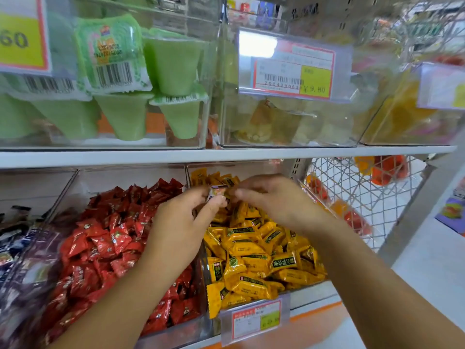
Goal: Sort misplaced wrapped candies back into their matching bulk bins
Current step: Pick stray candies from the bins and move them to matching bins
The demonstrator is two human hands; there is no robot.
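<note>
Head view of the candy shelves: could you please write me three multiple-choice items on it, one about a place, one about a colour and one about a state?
1. Where do the yellow candies lie relative to the red candies?
A) to their left
B) to their right
C) on the shelf above

2. What colour are the jelly cups?
A) green
B) blue
C) black

3. What is the left hand doing?
A) pinching a small wrapped candy
B) lying flat on the shelf
C) gripping a price tag

Answers: 1 B, the yellow wrappers sit right of the red ones; 2 A, cups and lids show green; 3 A, it holds the candy aloft.
</note>
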